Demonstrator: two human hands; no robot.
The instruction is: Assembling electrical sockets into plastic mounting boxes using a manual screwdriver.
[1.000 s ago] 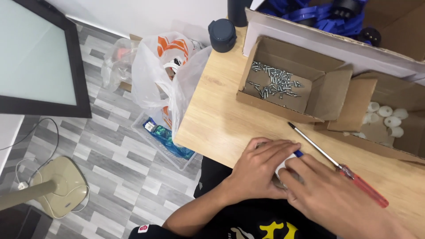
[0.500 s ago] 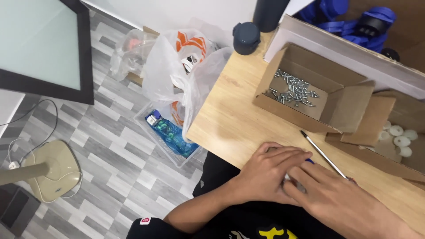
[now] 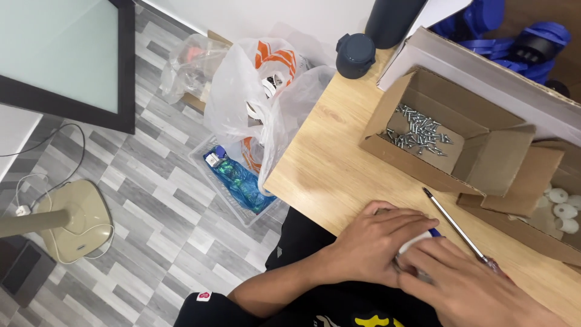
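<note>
Both grips close on one small white-and-blue part (image 3: 419, 241) at the desk's (image 3: 327, 163) near edge: left hand (image 3: 375, 245) cupped over it, right hand (image 3: 469, 287) pinching from beside. A screwdriver (image 3: 457, 227) lies just beside them; a box of screws (image 3: 420, 134) sits beyond.

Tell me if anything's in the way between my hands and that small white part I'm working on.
Nothing visible. Both the left hand and the right hand are already closed around the small white part at the table edge. The screwdriver lies just beside them, not between.
</note>
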